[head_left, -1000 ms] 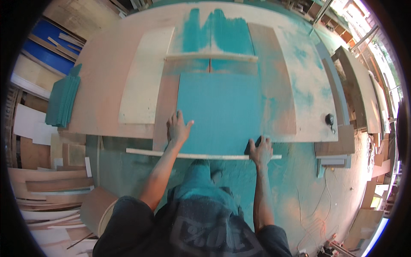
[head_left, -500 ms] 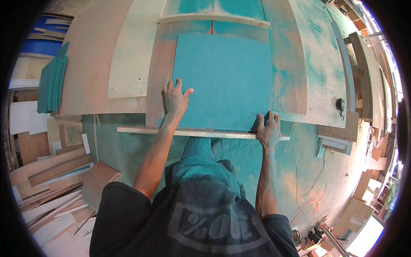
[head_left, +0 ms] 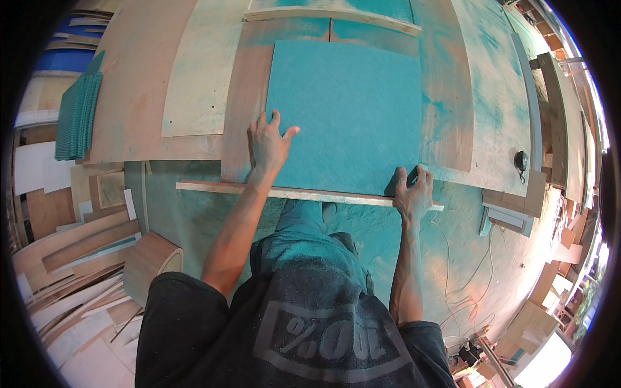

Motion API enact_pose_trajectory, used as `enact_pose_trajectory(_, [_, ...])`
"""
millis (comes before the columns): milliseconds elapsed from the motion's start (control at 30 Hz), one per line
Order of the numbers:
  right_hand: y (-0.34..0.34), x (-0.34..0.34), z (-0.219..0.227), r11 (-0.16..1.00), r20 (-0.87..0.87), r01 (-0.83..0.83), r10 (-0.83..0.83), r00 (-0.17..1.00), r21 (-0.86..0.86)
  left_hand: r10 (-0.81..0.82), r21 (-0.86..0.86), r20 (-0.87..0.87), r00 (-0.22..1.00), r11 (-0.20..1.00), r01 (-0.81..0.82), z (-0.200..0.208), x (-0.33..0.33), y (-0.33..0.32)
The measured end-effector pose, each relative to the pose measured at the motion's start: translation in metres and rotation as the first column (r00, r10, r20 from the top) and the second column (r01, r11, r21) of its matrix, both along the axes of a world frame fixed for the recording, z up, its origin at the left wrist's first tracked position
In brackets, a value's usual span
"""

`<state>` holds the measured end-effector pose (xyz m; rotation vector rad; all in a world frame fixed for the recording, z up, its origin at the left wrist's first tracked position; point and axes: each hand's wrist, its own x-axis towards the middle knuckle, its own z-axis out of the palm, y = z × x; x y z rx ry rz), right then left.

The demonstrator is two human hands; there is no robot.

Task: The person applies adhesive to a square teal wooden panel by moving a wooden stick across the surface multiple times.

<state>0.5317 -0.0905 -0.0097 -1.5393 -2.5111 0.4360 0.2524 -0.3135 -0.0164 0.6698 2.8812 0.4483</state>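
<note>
A flat square teal board (head_left: 343, 116) lies on the work surface in front of me. My left hand (head_left: 269, 145) rests along its left edge, fingers spread and pointing away from me, the thumb over the board's face. At the near right corner my right hand (head_left: 413, 192) is curled round the edge, its thumb and fingers bent. A dark patch, perhaps shadow, lies beside the right thumb. Under the near edge runs a long pale wooden strip (head_left: 310, 194), which passes below both wrists.
Another wooden strip (head_left: 333, 17) crosses beyond the board. A stack of teal panels (head_left: 77, 119) stands at the far left, above wood offcuts (head_left: 84, 258). A small black round object (head_left: 521, 160) sits on the right of the surface. Thin cables (head_left: 475, 291) trail across the floor.
The view has shifted slightly, so the board and surface appear a little higher and farther right. Both hands keep their places on the board's edges.
</note>
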Motion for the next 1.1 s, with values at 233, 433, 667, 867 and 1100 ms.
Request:
enact_pose_trajectory(233, [0.0, -0.001, 0.004, 1.0, 0.016, 0.021, -0.021, 1.0, -0.002, -0.029, 0.019, -0.058, 0.998, 0.999, 0.03, -0.007, 0.007, -0.006])
enact_pose_trajectory(433, [-0.002, -0.001, 0.002, 0.999, -0.004, 0.025, -0.025, 1.0, 0.04, -0.069, 0.026, -0.06, 0.996, 0.997, 0.071, -0.016, 0.007, -0.014])
enact_pose_trajectory(667, [-0.004, -0.002, 0.007, 0.998, -0.009, 0.016, -0.016, 1.0, 0.054, -0.126, 0.02, -0.112, 0.986, 0.991, 0.129, -0.021, 0.005, -0.017])
enact_pose_trajectory(867, [-0.014, 0.016, 0.027, 0.835, -0.18, -0.549, 0.546, 0.818, 0.038, -0.135, -0.242, -0.125, 0.983, 0.965, 0.102, 0.009, 0.023, 0.025])
enact_pose_trajectory(1100, [-0.054, 0.014, 0.024, 0.702, -0.053, -0.712, 0.711, 0.701, 0.006, -0.269, -0.182, 0.073, 0.96, 0.943, 0.278, 0.008, 0.028, 0.097])
